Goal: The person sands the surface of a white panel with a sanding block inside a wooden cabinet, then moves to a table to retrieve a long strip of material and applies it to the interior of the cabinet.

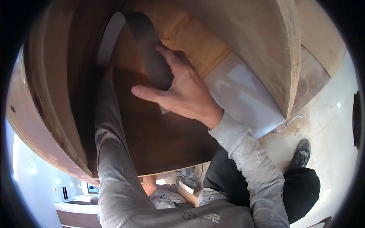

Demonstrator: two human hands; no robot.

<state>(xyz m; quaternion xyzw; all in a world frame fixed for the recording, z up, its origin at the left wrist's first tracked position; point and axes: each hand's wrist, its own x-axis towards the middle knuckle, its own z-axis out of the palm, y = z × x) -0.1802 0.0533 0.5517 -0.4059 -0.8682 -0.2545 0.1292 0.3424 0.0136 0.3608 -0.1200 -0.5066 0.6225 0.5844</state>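
Observation:
A flexible strip (pixel 146 41), pale on one face and dark grey on the other, arches inside a wooden box-like cabinet. My right hand (pixel 186 89) is open, thumb and index finger spread wide. It lies over the lower part of the strip, its fingers against or just beside the strip's right edge. A small end of the strip shows below the wrist side of the thumb. On the left, my left hand (pixel 109 71) reaches deep into shadow by the strip's other end. Its fingers are too dark to make out, so whether it grips the strip is hidden.
Plywood walls (pixel 291 57) rise on both sides, with a dark brown panel (pixel 159 136) below my hands. A glossy white sheet (pixel 243 95) lies against the right wall. Another person's arm (pixel 149 184) shows under the near edge. A twisted cord (pixel 291 123) lies on the pale floor.

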